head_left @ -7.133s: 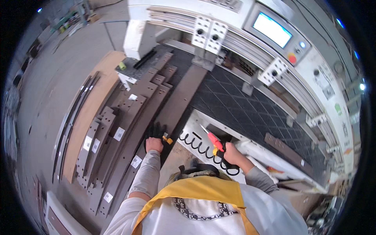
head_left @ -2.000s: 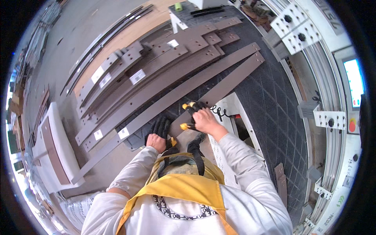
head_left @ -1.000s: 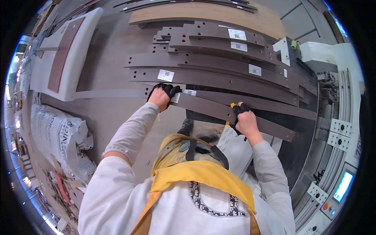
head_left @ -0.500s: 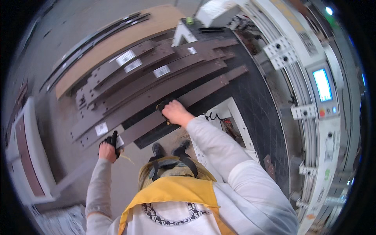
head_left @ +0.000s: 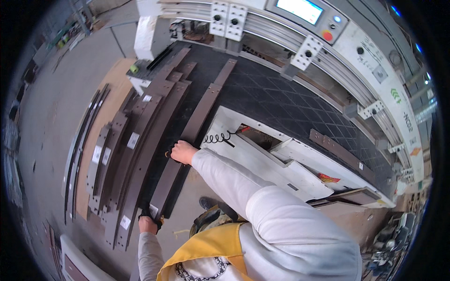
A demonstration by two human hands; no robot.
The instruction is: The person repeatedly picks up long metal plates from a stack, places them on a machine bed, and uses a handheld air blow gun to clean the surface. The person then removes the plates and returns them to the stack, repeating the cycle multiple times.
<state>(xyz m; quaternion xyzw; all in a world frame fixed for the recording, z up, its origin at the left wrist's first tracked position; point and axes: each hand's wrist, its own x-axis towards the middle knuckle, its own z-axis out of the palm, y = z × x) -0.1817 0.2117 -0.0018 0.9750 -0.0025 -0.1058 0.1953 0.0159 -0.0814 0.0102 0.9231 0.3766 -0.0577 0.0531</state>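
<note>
A long dark brown board (head_left: 197, 119) lies slantwise across the black worktop, its near end reaching out past the edge. What looks like another brown piece continues at its far end, where a step shows. My right hand (head_left: 183, 152) is closed over the middle of the board, with dark covering on the fingers. At the near end, beside a white label (head_left: 153, 210), my left hand (head_left: 148, 225) grips the board in a black partial glove. Some fingertips of both hands are hidden. Left of this board lies a stack of brown drilled boards (head_left: 145, 140) with white labels.
A white machine with a screen (head_left: 300, 9) and a red button (head_left: 326, 35) runs along the far side, with clamp blocks (head_left: 307, 52) on its rails. Shorter brown boards (head_left: 342, 154) lie on the worktop (head_left: 262, 89) at right. A coiled black cable (head_left: 218, 137) hangs near the white frame.
My view has swung to the right, so the boards now run more steeply away from me and more of the machine shows. Both hands stay on the same board.
</note>
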